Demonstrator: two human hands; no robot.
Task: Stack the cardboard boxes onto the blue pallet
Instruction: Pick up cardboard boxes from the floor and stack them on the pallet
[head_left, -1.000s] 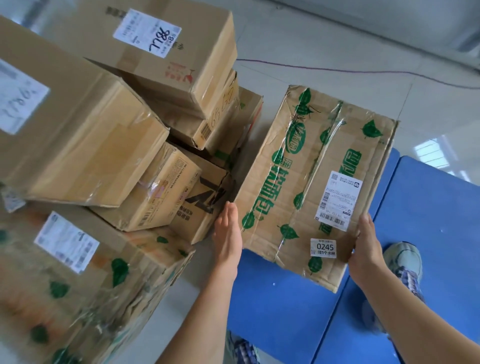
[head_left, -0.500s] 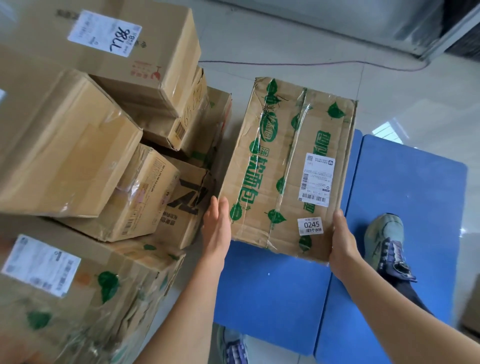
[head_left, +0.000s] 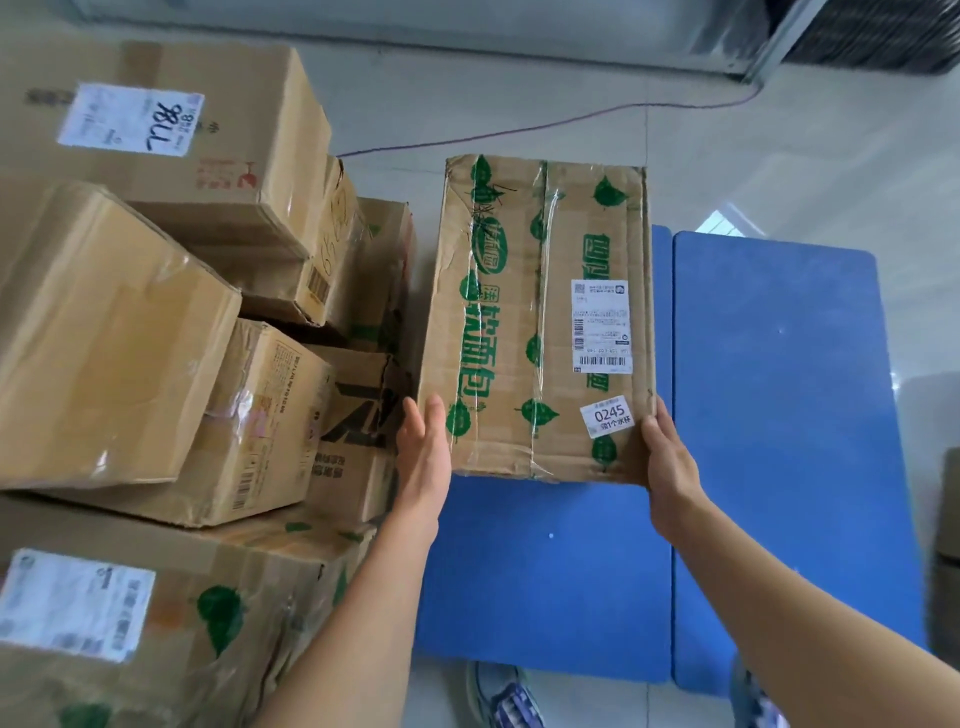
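Head view: left hand (head_left: 423, 457), fingers straight together, and right hand (head_left: 670, 462), fingers unclear, flank green-printed brown cardboard box (head_left: 519, 322) above blue pallet (head_left: 779, 415)

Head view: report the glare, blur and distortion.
In the head view, the tape on the leaf-print box glints; a bright reflection washes out the floor past the blue pallet; the 0245 sticker is sharp, the near-left label smeared; straight edges bow slightly toward the corners.
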